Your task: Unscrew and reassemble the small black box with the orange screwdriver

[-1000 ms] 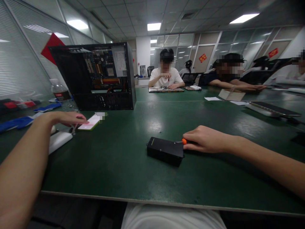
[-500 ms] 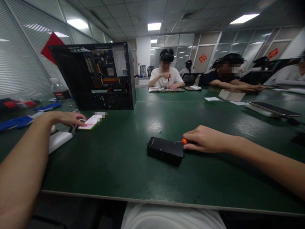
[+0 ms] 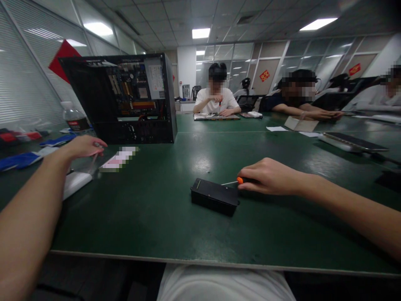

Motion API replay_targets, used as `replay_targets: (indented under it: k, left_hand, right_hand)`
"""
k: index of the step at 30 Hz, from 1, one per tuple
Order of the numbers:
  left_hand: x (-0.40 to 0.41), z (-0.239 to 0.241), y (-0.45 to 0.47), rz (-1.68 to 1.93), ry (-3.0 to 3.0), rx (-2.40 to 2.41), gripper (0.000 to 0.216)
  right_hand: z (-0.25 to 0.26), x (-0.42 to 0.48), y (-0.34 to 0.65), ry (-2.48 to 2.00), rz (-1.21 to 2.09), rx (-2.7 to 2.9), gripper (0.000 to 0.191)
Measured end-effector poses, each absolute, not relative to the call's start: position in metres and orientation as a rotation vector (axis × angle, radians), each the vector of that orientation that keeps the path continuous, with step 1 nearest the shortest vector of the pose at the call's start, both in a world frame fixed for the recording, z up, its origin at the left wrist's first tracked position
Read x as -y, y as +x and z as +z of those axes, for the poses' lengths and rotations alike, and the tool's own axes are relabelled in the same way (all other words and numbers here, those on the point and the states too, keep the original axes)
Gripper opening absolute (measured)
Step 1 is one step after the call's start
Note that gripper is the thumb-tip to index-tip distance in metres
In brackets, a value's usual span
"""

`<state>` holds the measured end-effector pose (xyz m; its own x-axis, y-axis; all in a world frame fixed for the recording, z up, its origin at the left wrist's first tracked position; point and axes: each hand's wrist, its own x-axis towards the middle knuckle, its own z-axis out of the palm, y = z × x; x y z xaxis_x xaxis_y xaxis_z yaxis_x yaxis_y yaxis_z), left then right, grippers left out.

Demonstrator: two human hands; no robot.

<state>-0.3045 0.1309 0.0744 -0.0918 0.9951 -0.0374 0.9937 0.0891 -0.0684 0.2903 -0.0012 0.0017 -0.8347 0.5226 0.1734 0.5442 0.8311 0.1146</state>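
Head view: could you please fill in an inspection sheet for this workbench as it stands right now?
Surface: green table, glossy.
Job's things: black box; screwdriver, its shaft over the box.
Clutter: open computer case, water bottle, white item, blue items.
Hands: right hand grips the screwdriver; left hand raised beside a blurred card, grip unclear.
Cables: nothing seen on the table.
Surroundings: people seated opposite.

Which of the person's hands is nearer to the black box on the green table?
Right. The right hand is close beside the black box, holding a screwdriver toward it; the left hand is far to its left, near the open computer case.
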Motion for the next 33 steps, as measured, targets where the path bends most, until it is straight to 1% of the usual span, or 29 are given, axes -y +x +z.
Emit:
replay_targets:
  k: [6,10,11,14,15,17,20,21,22,24,28,30,33]
  left_hand:
    - [-0.127,0.078,-0.296,0.106,-1.962,2.232,0.055]
    - [-0.115,0.087,-0.26,-0.005,-1.9,2.162,0.066]
    - [-0.108,0.089,-0.24,-0.094,-1.96,2.051,0.067]
    - [-0.075,0.081,-0.156,-0.733,-2.379,1.49,0.058]
    - [-0.062,0.074,-0.125,-0.854,-2.568,1.35,0.054]
    - [-0.035,0.055,-0.069,-0.966,-2.951,1.043,0.05]
    - [-0.009,0.026,-0.02,-0.829,-3.281,0.592,0.05]
    - [-0.005,0.018,-0.014,-0.807,-3.305,0.525,0.043]
    - [-0.003,0.011,-0.011,-0.824,-3.317,0.495,0.036]
    - [-0.003,0.004,-0.014,-0.871,-3.308,0.485,0.032]
    - [-0.005,0.004,-0.02,-1.004,-3.249,0.526,0.031]
    - [-0.003,0.008,-0.019,-1.124,-3.2,0.659,0.032]
    - [-0.002,0.012,-0.018,-1.341,-3.145,0.947,0.04]
  right_hand:
    - [0.002,0.003,0.289,-0.801,-0.271,2.846,0.048]
    - [0.001,0.002,0.288,-0.795,-0.284,2.837,0.048]
    - [0.0,0.002,0.287,-0.793,-0.288,2.836,0.048]
    - [-0.001,0.0,0.286,-0.808,-0.282,2.835,0.047]
    - [-0.002,0.0,0.285,-0.817,-0.273,2.837,0.047]
    - [-0.003,-0.001,0.285,-0.833,-0.248,2.849,0.047]
    - [-0.005,0.0,0.284,-0.852,-0.216,2.867,0.047]
    - [-0.006,0.0,0.283,-0.859,-0.21,2.87,0.048]
    - [-0.006,0.0,0.282,-0.865,-0.202,2.874,0.049]
    - [-0.008,0.001,0.28,-0.873,-0.171,2.884,0.05]
    - [-0.01,-0.002,0.278,-0.87,-0.123,2.884,0.05]
    - [-0.009,-0.005,0.282,-0.881,-0.137,2.874,0.05]
    - [-0.009,-0.01,0.289,-0.923,-0.16,2.855,0.045]
